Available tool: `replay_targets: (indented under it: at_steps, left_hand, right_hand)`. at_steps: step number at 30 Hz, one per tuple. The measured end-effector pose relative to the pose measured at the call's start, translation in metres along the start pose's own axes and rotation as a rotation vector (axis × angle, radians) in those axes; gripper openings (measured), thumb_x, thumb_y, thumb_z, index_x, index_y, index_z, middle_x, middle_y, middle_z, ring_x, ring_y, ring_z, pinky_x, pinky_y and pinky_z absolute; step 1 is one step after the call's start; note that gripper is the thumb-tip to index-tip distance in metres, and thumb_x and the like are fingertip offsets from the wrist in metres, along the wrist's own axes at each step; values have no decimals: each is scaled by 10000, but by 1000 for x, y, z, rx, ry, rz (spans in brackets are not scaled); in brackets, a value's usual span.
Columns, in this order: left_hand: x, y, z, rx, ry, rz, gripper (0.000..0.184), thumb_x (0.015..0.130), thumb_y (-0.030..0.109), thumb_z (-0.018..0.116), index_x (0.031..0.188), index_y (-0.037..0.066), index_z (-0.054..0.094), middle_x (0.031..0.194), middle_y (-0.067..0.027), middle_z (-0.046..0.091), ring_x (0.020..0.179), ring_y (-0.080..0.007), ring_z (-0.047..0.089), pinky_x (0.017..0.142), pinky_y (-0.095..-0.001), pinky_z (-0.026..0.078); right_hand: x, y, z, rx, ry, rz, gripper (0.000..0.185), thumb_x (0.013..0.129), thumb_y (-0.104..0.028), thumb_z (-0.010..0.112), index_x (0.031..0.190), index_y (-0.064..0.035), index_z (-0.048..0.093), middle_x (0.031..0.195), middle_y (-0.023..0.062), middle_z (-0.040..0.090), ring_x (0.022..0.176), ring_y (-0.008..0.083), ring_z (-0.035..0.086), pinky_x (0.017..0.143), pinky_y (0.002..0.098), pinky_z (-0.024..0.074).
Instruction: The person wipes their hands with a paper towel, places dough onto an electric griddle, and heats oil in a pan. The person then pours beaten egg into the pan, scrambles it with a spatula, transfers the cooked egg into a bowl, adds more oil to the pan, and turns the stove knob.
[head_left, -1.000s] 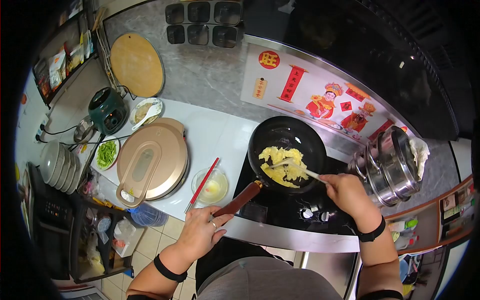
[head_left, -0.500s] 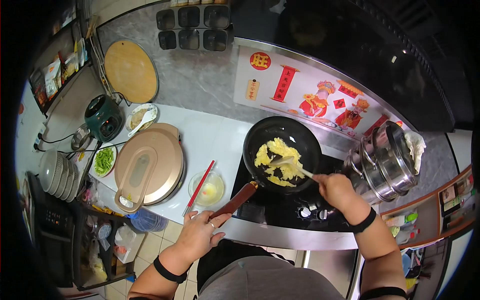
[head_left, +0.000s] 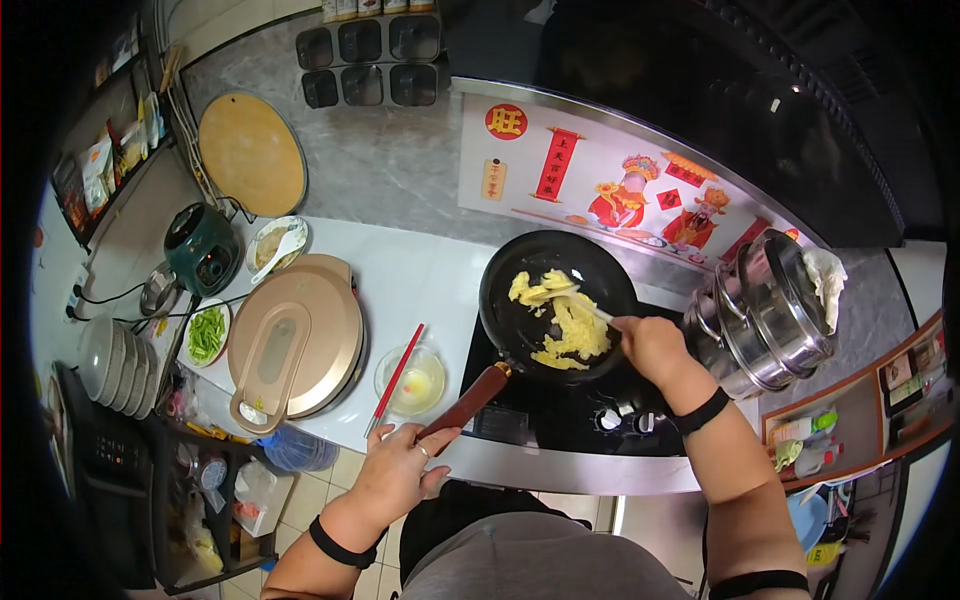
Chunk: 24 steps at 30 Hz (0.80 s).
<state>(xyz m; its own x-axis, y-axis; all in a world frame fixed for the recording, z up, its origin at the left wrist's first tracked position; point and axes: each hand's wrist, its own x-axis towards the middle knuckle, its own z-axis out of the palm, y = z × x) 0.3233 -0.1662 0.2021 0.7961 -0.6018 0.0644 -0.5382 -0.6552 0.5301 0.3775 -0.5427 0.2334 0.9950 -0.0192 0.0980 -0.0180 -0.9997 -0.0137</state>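
Note:
My left hand (head_left: 398, 470) is closed round the end of the brown wooden handle of a black wok (head_left: 510, 340) on the cooktop. In my right hand (head_left: 655, 350) is a pale-handled spatula (head_left: 602, 314), its head down among yellow scrambled eggs (head_left: 580, 333). The eggs lie in soft lumps across the middle and lower side of the wok. Close to my left hand, a clear glass bowl (head_left: 432, 362) with traces of egg stands on the counter, red chopsticks (head_left: 408, 366) resting across its left side.
Left on the white counter sit a round tan electric griddle (head_left: 330, 335), a plate of chopped greens (head_left: 207, 335), a dish with a white spoon (head_left: 288, 242) and a green cooker (head_left: 203, 250). A stacked metal steamer (head_left: 765, 310) stands right of the wok. The range hood (head_left: 680, 60) hangs above.
The spatula has swept up and left through the eggs, bunching some lumps together and baring more of the wok's bottom. My left hand keeps its hold on the handle.

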Motion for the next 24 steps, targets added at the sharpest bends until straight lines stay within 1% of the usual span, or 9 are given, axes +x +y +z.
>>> replay_targets:
  at_steps: [2, 6, 9, 11, 13, 15, 17, 21, 24]
  left_hand:
    - [0, 3, -1, 40, 2, -18, 550, 690, 184, 727, 1204, 197, 531, 1027, -50, 573, 980, -244, 521, 879, -414, 333]
    - [-1, 3, 0, 29, 25, -15, 553, 688, 182, 730, 1204, 196, 531, 1018, -54, 569, 968, -252, 524, 879, -414, 332]
    - [-1, 3, 0, 15, 23, -10, 554, 687, 182, 731, 1204, 193, 532, 991, -57, 566, 952, -253, 528, 874, -413, 337]
    - [-1, 5, -1, 57, 41, 7, 556, 687, 182, 734, 1204, 190, 532, 966, -56, 562, 934, -250, 530, 866, -412, 344]
    - [-1, 3, 1, 50, 37, 8, 555, 687, 184, 734, 1204, 187, 532, 961, -57, 560, 929, -248, 530, 865, -412, 346]
    - [1, 1, 4, 35, 29, 16, 555, 688, 185, 735, 1204, 185, 532, 957, -57, 559, 925, -247, 530, 863, -411, 348]
    - [2, 0, 4, 27, 51, 37, 560, 685, 188, 737, 1206, 184, 531, 955, -63, 556, 924, -246, 530, 864, -411, 349]
    - [3, 1, 1, 34, 39, 47, 562, 680, 184, 739, 1203, 183, 534, 953, -66, 554, 925, -246, 531, 865, -407, 349]
    - [3, 1, 0, 22, 34, 58, 565, 677, 177, 741, 1202, 182, 535, 951, -64, 550, 923, -245, 534, 865, -405, 351]
  right_hand:
    - [0, 5, 0, -21, -18, 14, 247, 776, -164, 540, 986, -137, 668, 747, 172, 635, 709, 340, 628, 645, 447, 509]
    - [-22, -6, -18, 31, -89, -106, 236, 763, -172, 571, 973, -146, 673, 734, 169, 634, 692, 347, 624, 650, 443, 510]
    - [-19, 23, -19, 62, 19, -14, 217, 763, -163, 564, 941, -140, 686, 735, 164, 635, 694, 339, 621, 660, 438, 510]
    - [-21, 26, -28, -21, 10, 5, 210, 765, -156, 566, 935, -138, 688, 731, 161, 634, 697, 337, 620, 659, 433, 510]
    - [-29, 28, -44, 88, -10, -76, 196, 768, -148, 575, 925, -137, 692, 735, 156, 636, 697, 332, 621, 658, 427, 510]
    - [-28, 32, -48, 109, -36, -9, 188, 764, -143, 581, 912, -135, 696, 746, 152, 642, 702, 327, 626, 664, 418, 511]
    - [-23, 39, -34, 64, 126, 56, 192, 761, -147, 578, 913, -131, 695, 757, 158, 643, 708, 325, 628, 675, 412, 512]
    - [-25, 21, -3, 203, 36, -36, 213, 759, -143, 559, 928, -113, 686, 781, 173, 640, 740, 344, 621, 702, 419, 510]
    - [-36, 0, -27, 223, -19, -30, 217, 749, -148, 567, 926, -116, 688, 768, 175, 636, 723, 348, 616, 696, 425, 507]
